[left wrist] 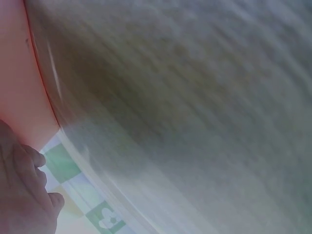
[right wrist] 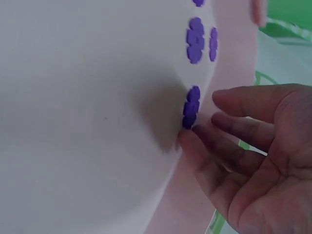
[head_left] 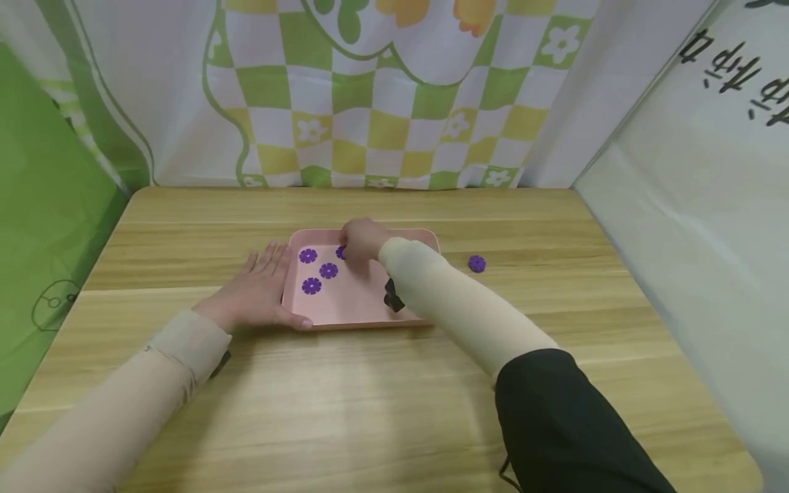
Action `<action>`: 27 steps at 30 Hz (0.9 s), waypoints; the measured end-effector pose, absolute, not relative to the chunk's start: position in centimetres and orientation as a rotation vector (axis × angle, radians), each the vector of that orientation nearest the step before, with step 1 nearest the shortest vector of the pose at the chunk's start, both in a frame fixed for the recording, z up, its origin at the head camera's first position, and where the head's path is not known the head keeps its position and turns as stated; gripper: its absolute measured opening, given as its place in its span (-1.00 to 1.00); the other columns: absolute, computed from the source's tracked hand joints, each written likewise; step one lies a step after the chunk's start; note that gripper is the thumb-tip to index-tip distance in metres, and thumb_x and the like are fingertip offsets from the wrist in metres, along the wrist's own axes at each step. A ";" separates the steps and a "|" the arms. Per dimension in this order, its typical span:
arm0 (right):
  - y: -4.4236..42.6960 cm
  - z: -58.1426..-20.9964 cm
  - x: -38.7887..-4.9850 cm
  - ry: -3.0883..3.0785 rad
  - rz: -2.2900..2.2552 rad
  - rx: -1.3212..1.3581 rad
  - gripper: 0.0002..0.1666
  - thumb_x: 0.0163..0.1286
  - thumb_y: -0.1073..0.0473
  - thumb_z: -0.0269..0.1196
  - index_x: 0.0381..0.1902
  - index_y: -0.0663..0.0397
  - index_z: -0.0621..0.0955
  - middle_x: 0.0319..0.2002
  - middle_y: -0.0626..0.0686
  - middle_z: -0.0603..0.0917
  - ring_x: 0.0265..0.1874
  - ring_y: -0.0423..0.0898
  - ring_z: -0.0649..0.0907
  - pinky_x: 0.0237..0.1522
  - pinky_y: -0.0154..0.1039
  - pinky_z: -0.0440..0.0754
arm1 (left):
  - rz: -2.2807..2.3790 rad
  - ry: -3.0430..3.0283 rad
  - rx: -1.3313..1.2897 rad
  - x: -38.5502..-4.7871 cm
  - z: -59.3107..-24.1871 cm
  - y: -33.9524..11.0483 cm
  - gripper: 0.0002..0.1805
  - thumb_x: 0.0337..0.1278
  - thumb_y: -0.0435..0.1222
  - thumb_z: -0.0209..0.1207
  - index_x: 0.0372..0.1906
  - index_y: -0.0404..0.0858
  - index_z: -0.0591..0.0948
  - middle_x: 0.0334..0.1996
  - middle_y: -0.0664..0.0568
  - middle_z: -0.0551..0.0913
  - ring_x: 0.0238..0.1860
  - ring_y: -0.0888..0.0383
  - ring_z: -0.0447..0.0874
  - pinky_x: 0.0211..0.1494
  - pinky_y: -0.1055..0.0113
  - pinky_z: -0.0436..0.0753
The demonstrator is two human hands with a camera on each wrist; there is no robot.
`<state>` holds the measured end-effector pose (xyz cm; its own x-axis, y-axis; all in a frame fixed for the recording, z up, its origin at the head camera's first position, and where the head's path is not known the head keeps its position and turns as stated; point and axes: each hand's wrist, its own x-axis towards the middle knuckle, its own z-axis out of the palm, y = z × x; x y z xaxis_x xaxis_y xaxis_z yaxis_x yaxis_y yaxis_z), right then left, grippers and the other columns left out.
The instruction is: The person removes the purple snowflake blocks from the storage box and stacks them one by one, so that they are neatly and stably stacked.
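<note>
A pink tray (head_left: 364, 305) lies on the wooden table and holds several purple flower-shaped plastic discs (head_left: 329, 270). At the tray's far side, my right hand (head_left: 365, 239) reaches in over the bottom. In the right wrist view, its fingertips pinch the edge of one purple disc (right wrist: 191, 107) near the tray wall, while the other fingers stay apart from it. My left hand (head_left: 261, 287) rests along the tray's left rim with fingers straight and thumb at the near corner. The left wrist view catches only part of that hand (left wrist: 24, 190) beside the tray's side (left wrist: 24, 87).
A single purple disc (head_left: 477, 263) sits on the table (head_left: 345, 411) to the right of the tray. A checkered cloth (head_left: 382, 123) hangs behind the table's far edge. A white panel (head_left: 690, 205) stands on the right, a green one (head_left: 49, 192) on the left.
</note>
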<state>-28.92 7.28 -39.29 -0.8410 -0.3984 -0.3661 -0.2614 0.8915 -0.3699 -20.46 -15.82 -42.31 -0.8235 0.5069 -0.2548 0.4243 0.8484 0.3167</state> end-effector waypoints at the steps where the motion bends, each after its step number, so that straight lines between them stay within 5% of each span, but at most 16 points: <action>1: 7.1 -39.5 -28.9 2.634 -0.389 -0.484 -0.64 0.42 0.28 0.29 0.15 0.19 0.67 0.10 0.11 0.71 0.08 0.02 0.64 0.22 -0.14 0.59 | 0.352 2.694 0.701 -20.5 -42.3 -15.8 0.69 -0.24 0.58 0.27 0.59 -0.53 -0.31 0.61 -0.41 -0.35 0.61 -0.32 -0.48 0.57 -0.21 -0.41; 11: 6.4 -40.5 -28.4 2.693 -0.101 -0.538 -0.76 0.35 0.38 0.30 -0.04 0.10 0.68 -0.11 0.06 0.70 -0.12 -0.04 0.65 0.05 -0.19 0.66 | 0.369 2.683 0.698 -20.4 -42.1 -15.7 0.67 -0.20 0.54 0.30 0.58 -0.55 -0.29 0.61 -0.42 -0.34 0.60 -0.33 -0.46 0.58 -0.19 -0.42; 21: 7.0 -40.3 -28.2 2.656 -0.182 -0.561 -0.78 0.36 0.33 0.32 -0.05 0.11 0.65 -0.14 0.04 0.67 -0.14 -0.06 0.63 0.00 -0.21 0.64 | 0.383 2.671 0.684 -20.1 -41.6 -15.6 0.65 -0.19 0.51 0.32 0.58 -0.55 -0.29 0.61 -0.42 -0.34 0.60 -0.34 -0.45 0.58 -0.21 -0.39; 27: 8.3 -39.9 -28.5 2.623 -0.363 -0.592 -0.92 0.38 0.37 0.25 -0.23 0.11 0.60 -0.31 0.00 0.59 -0.28 -0.10 0.53 -0.19 -0.28 0.54 | 0.380 2.677 0.679 -20.1 -41.8 -15.6 0.66 -0.20 0.51 0.33 0.59 -0.54 -0.29 0.61 -0.42 -0.32 0.60 -0.35 -0.45 0.58 -0.22 -0.38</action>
<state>-28.52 8.27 -39.95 -0.8189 -0.4584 -0.3454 -0.3475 0.8749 -0.3372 -20.12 -15.61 -41.79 -0.8230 0.5007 -0.2683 0.4063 0.8490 0.3379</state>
